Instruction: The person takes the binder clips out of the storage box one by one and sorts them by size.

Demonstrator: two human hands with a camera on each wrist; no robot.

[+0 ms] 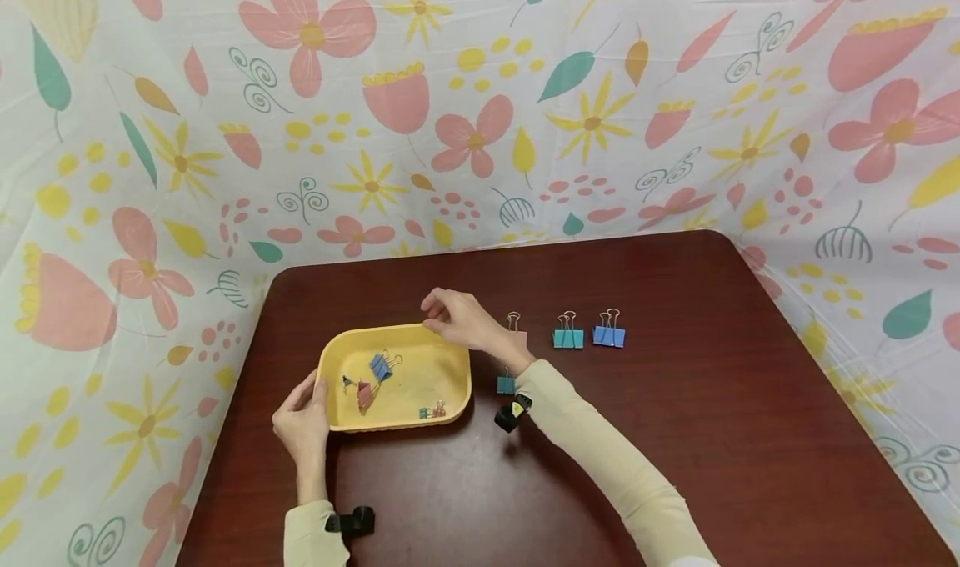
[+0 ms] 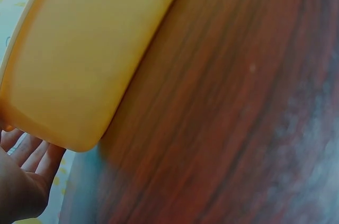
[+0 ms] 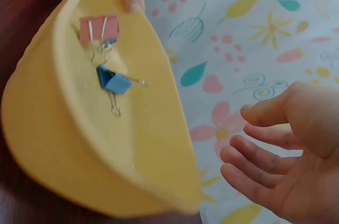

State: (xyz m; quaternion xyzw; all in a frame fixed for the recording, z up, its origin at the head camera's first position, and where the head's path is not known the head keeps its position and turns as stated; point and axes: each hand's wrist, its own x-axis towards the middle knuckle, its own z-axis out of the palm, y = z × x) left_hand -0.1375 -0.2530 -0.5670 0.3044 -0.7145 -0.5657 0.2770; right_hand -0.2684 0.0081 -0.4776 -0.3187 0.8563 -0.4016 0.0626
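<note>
My left hand [image 1: 303, 421] grips the left end of a yellow plastic bin [image 1: 411, 383], thumb at the rim and fingers against the outside. Inside the bin lie a blue binder clip [image 1: 380, 367], a pink binder clip [image 1: 365, 395], a tiny dark clip [image 1: 347, 381] and small green and pink clips [image 1: 439, 409] near the front right corner. Over the bin's far right rim hovers my right hand [image 1: 467, 323]. The right wrist view shows that hand [image 3: 286, 166] apart from the bin, its fingers loosely bent with nothing between them.
Right of the bin, a pink clip [image 1: 519, 336], a teal clip [image 1: 567, 338] and a blue clip [image 1: 608, 336] stand in a row on the dark table [image 1: 720, 434]. Another teal clip [image 1: 506, 382] sits nearer, beside my right wrist. Floral cloth [image 1: 480, 133] hangs behind the table.
</note>
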